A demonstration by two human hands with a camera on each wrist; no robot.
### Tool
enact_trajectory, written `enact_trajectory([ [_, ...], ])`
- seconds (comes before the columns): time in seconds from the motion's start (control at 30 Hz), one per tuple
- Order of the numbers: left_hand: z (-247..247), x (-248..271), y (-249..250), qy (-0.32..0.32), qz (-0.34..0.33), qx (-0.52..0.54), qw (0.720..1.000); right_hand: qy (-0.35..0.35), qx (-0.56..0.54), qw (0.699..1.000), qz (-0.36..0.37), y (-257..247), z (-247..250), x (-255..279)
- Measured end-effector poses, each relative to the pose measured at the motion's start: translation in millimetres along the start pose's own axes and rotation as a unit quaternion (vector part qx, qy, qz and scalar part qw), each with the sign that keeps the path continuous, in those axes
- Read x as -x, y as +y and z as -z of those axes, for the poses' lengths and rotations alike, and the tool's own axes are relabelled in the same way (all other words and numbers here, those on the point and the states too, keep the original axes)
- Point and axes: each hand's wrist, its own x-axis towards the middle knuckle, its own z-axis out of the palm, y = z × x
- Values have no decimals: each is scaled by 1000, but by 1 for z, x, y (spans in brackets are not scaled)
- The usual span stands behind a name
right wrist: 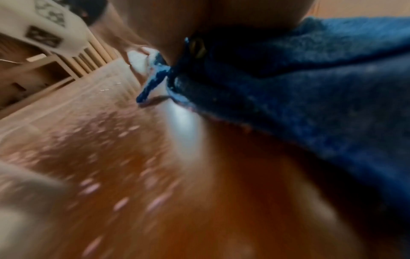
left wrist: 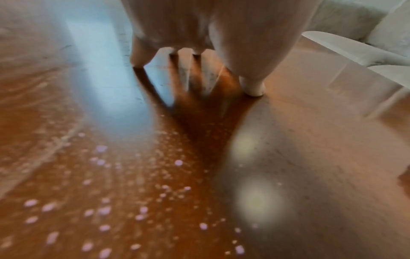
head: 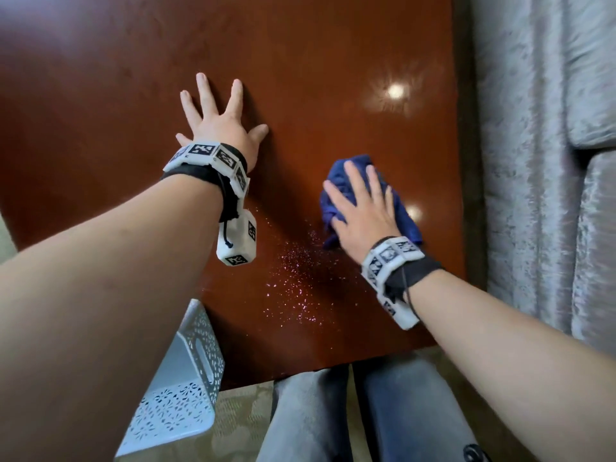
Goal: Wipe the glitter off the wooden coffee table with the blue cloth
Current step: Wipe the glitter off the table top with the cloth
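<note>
While the left hand (head: 222, 126) sits flat on the glossy reddish-brown worktop (head: 100, 95) with its fingers spread wide and nothing in it, the right hand (head: 361, 213) is pressing down on the blue cloth (head: 346, 168), fingers pretty much straight and laid across the top of it. The cloth is bunched up, over toward the right side of the worktop, and it pokes out past the fingertips and along both sides of the hand. The two hands are well apart.

Glitter (head: 293, 281) is scattered in pinkish specks on the wood between the two wrists and nearer the person's edge, just beside the cloth's near-left corner. From the left wrist view the specks (left wrist: 99, 210) show up blurry on the wood behind the fingertips (left wrist: 252, 89), which touch the surface. The right wrist view is mostly blurred blue fabric (right wrist: 321, 105) on the wood with specks off to the left.

Down at the near-left corner there's a white perforated basket (head: 180, 405) on the floor, and grey upholstery (head: 540, 161) runs along the right edge of the worktop.
</note>
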Motion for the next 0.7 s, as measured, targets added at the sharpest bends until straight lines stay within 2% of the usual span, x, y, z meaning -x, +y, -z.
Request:
enact_trajectory([
  [0.1, 2, 0, -19, 7, 21, 7, 1000, 33, -13, 998, -55, 3, 18, -28],
  [0.2, 1, 0, -31, 14, 24, 12, 1000, 83, -49, 991, -94, -28, 31, -68],
  [0.27, 1, 0, -34, 17, 21, 13, 1000, 84, -42, 993, -69, -55, 29, -80],
  [0.33, 0, 0, -36, 21, 15, 17, 1000, 71, -11, 997, -9, -78, 17, -71],
  [0.4, 0, 2, -39, 29, 9, 21, 999, 34, 4, 998, 54, -93, 0, -47],
  [0.47, 0, 4, -43, 38, 3, 21, 999, -11, -3, 996, 83, -92, -11, -26],
  [0.57, -2, 7, -52, 41, 13, 23, 999, -20, 16, 996, 81, -68, -9, -16],
  [0.7, -1, 8, -68, 37, 37, 32, 998, 5, -3, 1000, 8, -54, 19, -45],
])
